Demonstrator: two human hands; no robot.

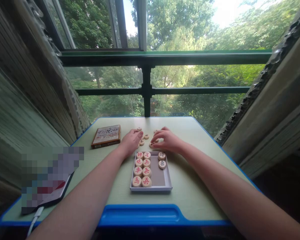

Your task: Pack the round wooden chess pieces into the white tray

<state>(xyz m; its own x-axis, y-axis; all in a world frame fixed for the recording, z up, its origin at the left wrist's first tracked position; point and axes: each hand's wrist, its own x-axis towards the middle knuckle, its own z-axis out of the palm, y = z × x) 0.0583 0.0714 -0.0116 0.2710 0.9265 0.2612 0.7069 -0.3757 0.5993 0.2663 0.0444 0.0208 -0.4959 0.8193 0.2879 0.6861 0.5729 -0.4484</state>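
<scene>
A shallow white box (169, 181) holds round wooden Chinese chess pieces. Red-marked pieces (146, 171) fill two columns on its left; black-marked pieces (162, 164) sit at its upper right, apparently stacked. Beyond the box, several loose pieces (146, 136) lie on the table between my hands. My left hand (132, 141) is curled at the left of them, thumb against fingers; whatever it may hold is hidden. My right hand (168, 139) bends down from the right, its thumb and fingertips closed around a Chinese chess piece (151, 145) at the table surface.
The pale green table (190, 133) has a blue rim and a blue front groove (142, 215). A brown-edged game box lid (106, 136) lies at left. Nearer, a blurred-out tablet-like device (52, 186) has a white cable (35, 218). Curtains flank the window; a green railing (165, 58) crosses it.
</scene>
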